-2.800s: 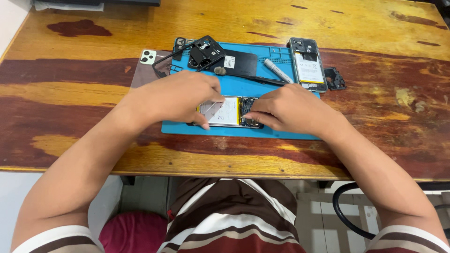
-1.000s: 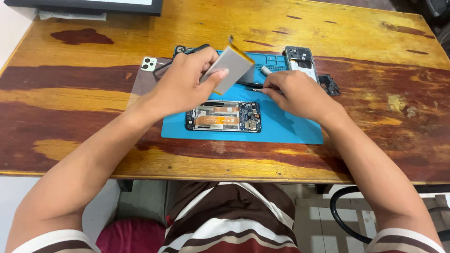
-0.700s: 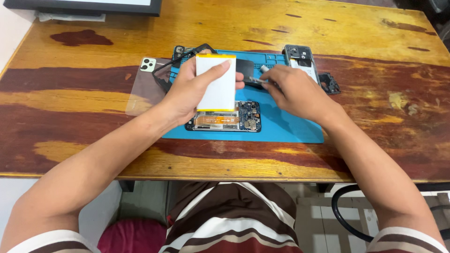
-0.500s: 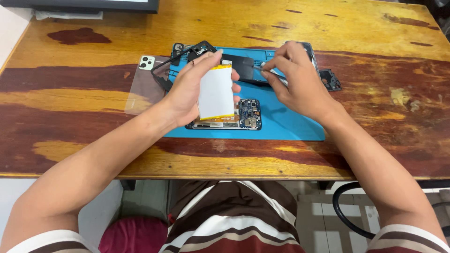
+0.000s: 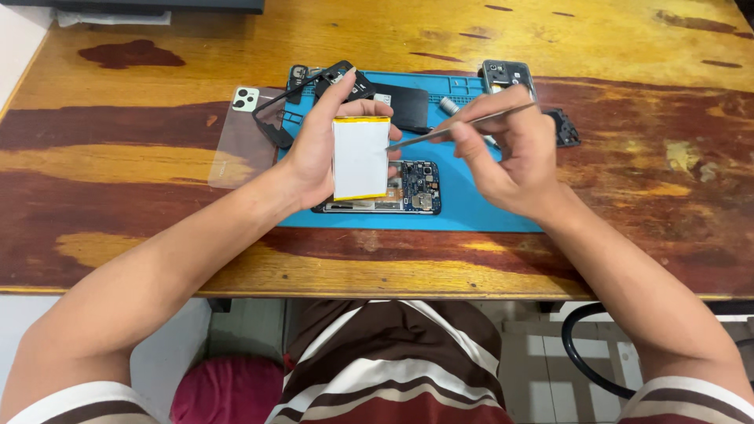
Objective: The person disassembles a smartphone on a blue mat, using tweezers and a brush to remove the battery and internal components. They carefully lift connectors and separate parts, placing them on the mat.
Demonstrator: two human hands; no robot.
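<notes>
My left hand (image 5: 318, 149) holds a flat white phone battery (image 5: 360, 157) upright above an opened phone (image 5: 408, 196), whose circuit board shows on the blue work mat (image 5: 487, 212). My right hand (image 5: 510, 149) grips metal tweezers (image 5: 463, 129); their tips touch the battery's right edge. Both hands hover over the mat's middle.
On the wooden table (image 5: 118, 157) lie a clear phone case with a camera cutout (image 5: 239, 133), a black frame and dark parts (image 5: 345, 78) at the mat's back, a black back cover (image 5: 404, 102), another opened phone (image 5: 506, 74) and a small black part (image 5: 565, 126). A black cable (image 5: 585, 361) hangs below.
The battery has been lifted out of the phone by my left hand and turned white face up. My right hand picked up tweezers from the mat's back and brought them to the battery.
</notes>
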